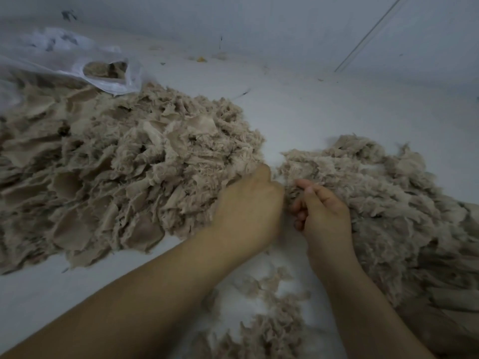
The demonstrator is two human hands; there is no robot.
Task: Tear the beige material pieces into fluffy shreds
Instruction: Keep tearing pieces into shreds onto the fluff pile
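No legible writing anywhere. Pale floor [324, 104] meets a pale wall [259, 19]. A large pile of beige pieces [116, 164] lies left, a fluffy shred heap [388, 203] right, and loose shreds [272, 320] sit near. A clear plastic bag [64, 55] is at top left. The left hand [248, 203] and right hand [324, 211], fingers curled, pinch a beige tuft [290, 193] between the piles.

Two bare forearms, entering from about 7 and 5 o'clock, uncovered from frame edge to wrist: no sleeve, cuff, watch or bracelet on either. Left hand [248, 211] gloveless, knuckles smooth, no ring visible. Right hand [324, 211] likewise ungloved (nails short and plain, where visible). Picture too dim and soft for finer marks.
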